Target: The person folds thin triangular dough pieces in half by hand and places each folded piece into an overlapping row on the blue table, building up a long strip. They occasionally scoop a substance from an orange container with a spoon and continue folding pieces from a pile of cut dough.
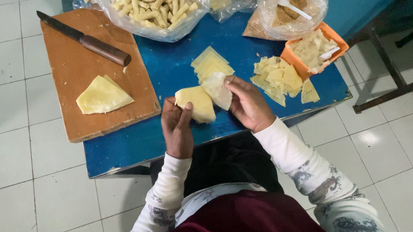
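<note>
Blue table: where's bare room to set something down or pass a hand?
The blue table is bare between the cutting board and the small wrapper stack, and along the near edge under both hands. The board is free around the folded wrapper, below the knife. The far side with the bags and the orange tray corner are crowded.

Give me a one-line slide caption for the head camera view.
Left hand and right hand peel apart thin pastry sheets over a blue table, beside a cutting board with knife.
</note>
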The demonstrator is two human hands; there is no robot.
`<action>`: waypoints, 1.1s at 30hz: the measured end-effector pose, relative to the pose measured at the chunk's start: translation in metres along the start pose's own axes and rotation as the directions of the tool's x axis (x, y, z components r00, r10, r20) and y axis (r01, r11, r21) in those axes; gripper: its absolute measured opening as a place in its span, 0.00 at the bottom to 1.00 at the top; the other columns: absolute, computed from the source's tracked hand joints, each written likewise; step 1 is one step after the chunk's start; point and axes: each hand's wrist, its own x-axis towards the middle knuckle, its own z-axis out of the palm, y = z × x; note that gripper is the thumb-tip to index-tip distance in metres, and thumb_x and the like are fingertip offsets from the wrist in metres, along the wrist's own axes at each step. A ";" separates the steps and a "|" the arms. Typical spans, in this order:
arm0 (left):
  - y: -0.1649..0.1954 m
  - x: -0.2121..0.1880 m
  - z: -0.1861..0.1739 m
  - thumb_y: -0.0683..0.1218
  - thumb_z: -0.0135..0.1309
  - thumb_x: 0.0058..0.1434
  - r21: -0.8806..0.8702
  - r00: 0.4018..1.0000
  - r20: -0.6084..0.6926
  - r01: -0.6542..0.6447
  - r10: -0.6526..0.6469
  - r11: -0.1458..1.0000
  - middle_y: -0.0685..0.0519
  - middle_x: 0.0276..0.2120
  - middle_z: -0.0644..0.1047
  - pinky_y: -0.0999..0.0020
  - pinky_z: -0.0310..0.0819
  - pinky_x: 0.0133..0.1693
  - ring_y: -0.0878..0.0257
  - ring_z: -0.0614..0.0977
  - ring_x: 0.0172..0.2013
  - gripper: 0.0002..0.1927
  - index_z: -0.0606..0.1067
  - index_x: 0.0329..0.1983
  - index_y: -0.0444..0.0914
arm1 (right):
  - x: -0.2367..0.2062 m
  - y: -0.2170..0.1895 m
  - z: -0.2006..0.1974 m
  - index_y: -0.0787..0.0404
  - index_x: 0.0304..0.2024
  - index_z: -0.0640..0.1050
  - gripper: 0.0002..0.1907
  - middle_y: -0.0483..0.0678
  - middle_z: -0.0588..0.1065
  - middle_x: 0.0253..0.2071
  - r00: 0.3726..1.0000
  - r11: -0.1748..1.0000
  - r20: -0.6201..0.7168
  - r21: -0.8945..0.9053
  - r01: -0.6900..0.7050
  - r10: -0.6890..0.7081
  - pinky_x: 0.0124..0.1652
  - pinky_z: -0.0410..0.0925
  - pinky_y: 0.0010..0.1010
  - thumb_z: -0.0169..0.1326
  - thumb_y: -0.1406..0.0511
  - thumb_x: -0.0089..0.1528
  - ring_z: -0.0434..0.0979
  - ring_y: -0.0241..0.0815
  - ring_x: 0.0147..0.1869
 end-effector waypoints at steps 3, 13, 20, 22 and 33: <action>0.002 0.000 -0.001 0.39 0.49 0.72 0.004 1.000 -0.020 -0.001 0.001 1.000 0.48 0.44 0.79 0.72 0.72 0.46 0.66 0.78 0.42 0.11 0.66 0.55 0.33 | -0.003 -0.023 -0.009 0.59 0.43 0.77 0.04 0.43 0.77 0.44 0.996 0.996 -0.023 -0.007 0.086 -0.087 0.47 0.73 0.28 0.51 0.67 0.69 0.79 0.35 0.47; 0.004 -0.003 0.001 0.41 0.47 0.75 -0.209 0.996 -0.078 -0.061 0.045 0.976 0.46 0.52 0.77 0.62 0.75 0.47 0.58 0.81 0.48 0.11 0.65 0.57 0.34 | -0.032 -0.023 0.020 0.65 0.44 0.80 0.13 0.52 0.79 0.47 0.650 -0.260 0.586 -0.805 0.533 -0.484 0.49 0.72 0.39 0.54 0.77 0.58 0.78 0.54 0.51; 0.003 -0.003 0.001 0.40 0.48 0.73 -0.243 0.993 -0.094 -0.091 0.070 0.966 0.46 0.53 0.77 0.61 0.77 0.56 0.58 0.80 0.54 0.11 0.64 0.55 0.36 | -0.052 -0.011 0.022 0.65 0.45 0.80 0.13 0.52 0.78 0.46 0.652 -0.290 0.613 -0.788 0.542 -0.446 0.47 0.72 0.40 0.57 0.78 0.57 0.78 0.54 0.49; 0.001 -0.003 0.000 0.40 0.49 0.73 -0.253 0.994 -0.087 -0.090 0.069 0.963 0.46 0.52 0.77 0.61 0.77 0.54 0.57 0.81 0.52 0.10 0.64 0.55 0.37 | -0.053 -0.010 0.022 0.65 0.44 0.80 0.13 0.51 0.78 0.45 0.655 -0.304 0.618 -0.785 0.539 -0.434 0.46 0.72 0.40 0.58 0.77 0.57 0.78 0.54 0.48; -0.006 -0.002 -0.002 0.40 0.54 0.75 -0.166 0.998 -0.012 -0.057 0.056 0.984 0.50 0.46 0.78 0.73 0.71 0.45 0.68 0.77 0.42 0.06 0.69 0.49 0.35 | -0.051 -0.027 0.060 0.61 0.45 0.79 0.12 0.51 0.78 0.45 0.731 0.063 0.495 -0.807 0.587 -0.470 0.44 0.73 0.35 0.64 0.72 0.59 0.80 0.47 0.45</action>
